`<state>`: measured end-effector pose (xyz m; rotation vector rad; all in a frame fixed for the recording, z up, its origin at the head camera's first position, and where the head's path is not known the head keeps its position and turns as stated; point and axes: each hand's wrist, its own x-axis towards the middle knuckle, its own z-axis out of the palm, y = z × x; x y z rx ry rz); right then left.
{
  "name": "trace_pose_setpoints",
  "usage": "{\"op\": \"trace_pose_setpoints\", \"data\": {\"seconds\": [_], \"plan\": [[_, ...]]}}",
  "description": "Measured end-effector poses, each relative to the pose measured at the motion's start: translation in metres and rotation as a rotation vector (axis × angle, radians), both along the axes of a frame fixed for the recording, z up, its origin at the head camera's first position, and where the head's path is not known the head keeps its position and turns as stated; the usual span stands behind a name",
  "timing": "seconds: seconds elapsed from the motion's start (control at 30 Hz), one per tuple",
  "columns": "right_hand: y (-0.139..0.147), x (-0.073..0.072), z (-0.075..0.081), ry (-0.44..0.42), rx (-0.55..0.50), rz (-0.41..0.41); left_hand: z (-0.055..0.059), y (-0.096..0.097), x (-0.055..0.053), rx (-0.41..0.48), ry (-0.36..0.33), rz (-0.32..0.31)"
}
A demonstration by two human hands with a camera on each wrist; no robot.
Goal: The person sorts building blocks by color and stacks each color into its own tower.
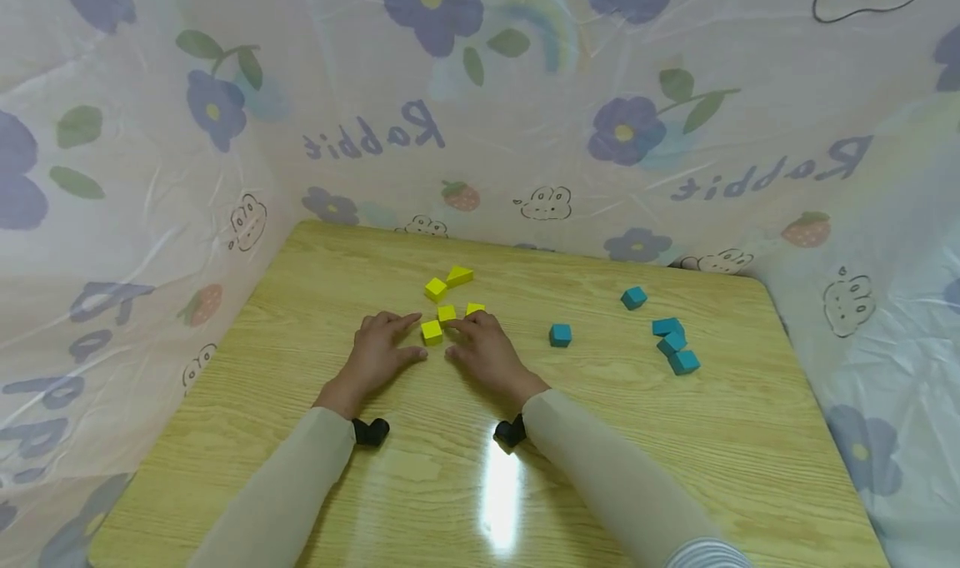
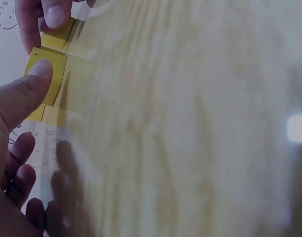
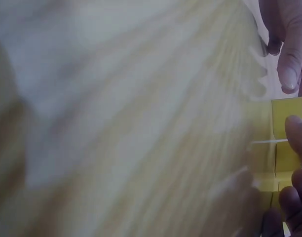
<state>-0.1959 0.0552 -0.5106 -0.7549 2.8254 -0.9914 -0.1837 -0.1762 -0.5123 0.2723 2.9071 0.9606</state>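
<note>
My left hand (image 1: 377, 350) lies beside a yellow cube (image 1: 432, 333), thumb and index finger spread apart on its left side. Across from it, my right hand (image 1: 487, 353) has its index fingertip at a second yellow cube (image 1: 446, 313); whether it touches cannot be told. These two cubes stand close together. Another yellow block (image 1: 476, 308) is partly hidden behind the right hand. Farther back, a yellow cube (image 1: 436, 289) sits next to a yellow triangular block (image 1: 460, 276). In the left wrist view, the left thumb overlaps a yellow block (image 2: 57, 74). Neither hand visibly grips anything.
Several blue blocks lie to the right: one cube (image 1: 560, 335) nearest the right hand, another (image 1: 633, 298) farther back, and a cluster (image 1: 684, 362) beyond. A patterned cloth (image 1: 495, 160) surrounds the wooden table (image 1: 420, 485) at the back and sides.
</note>
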Motion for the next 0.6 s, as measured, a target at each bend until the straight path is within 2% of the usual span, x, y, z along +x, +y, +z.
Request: {"op": "trace_pose_setpoints", "data": {"seconds": [0.13, 0.3, 0.6], "plan": [[-0.007, -0.007, -0.002, 0.01, 0.01, -0.017, -0.001, 0.0, -0.005, 0.018, -0.001, 0.02], [-0.014, -0.012, -0.003, -0.021, 0.03, -0.063, -0.002, 0.004, -0.008, -0.019, 0.003, 0.033], [-0.02, -0.014, -0.011, -0.015, 0.036, -0.098, -0.004, 0.011, -0.004, -0.055, 0.053, 0.023]]}}
